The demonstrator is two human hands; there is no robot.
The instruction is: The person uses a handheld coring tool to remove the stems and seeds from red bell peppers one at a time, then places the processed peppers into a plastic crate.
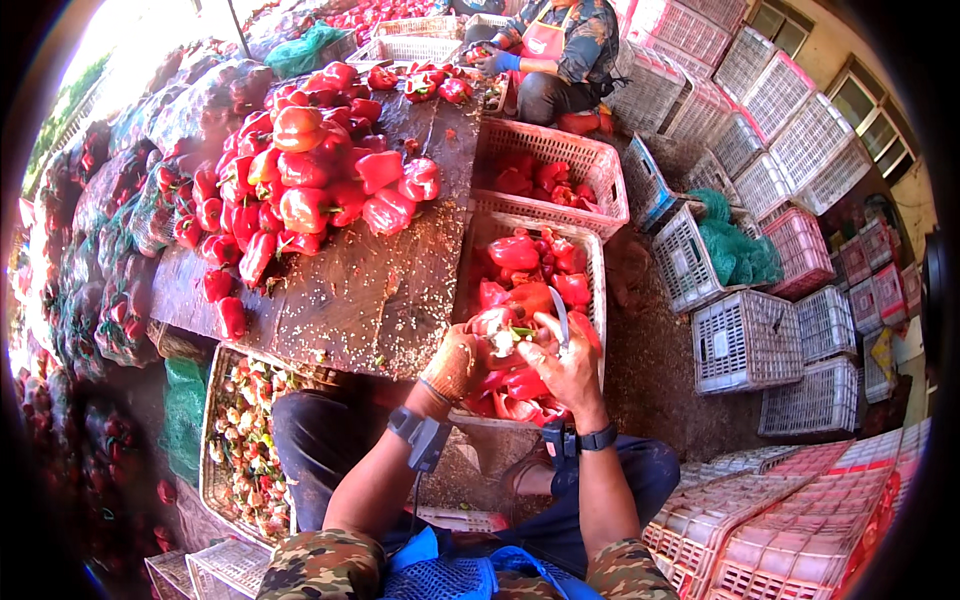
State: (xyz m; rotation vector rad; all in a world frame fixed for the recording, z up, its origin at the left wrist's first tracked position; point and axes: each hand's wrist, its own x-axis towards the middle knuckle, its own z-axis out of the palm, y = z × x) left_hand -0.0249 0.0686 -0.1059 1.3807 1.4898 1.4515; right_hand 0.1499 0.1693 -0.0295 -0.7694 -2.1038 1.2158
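My left hand (450, 366), in a stained glove, is closed round a cut red bell pepper (490, 322). Pale flesh and a bit of green show on the pepper's opened side. My right hand (570, 374) grips a small knife (559, 308), its blade pointing up and away from me, its handle mostly hidden. The fingers of this hand are close against the pepper. Both hands are above a white crate (599, 262) of red peppers. To their left stands a wooden table (340, 305) strewn with seeds, bearing a heap of whole red peppers (290, 180).
Left of my legs, a crate (208, 440) holds pepper cores and scraps. A pink crate (612, 165) of peppers stands beyond the white one. A co-worker (570, 50) sits at the far end. Full net sacks (110, 215) line the left; stacked crates (750, 340) fill the right.
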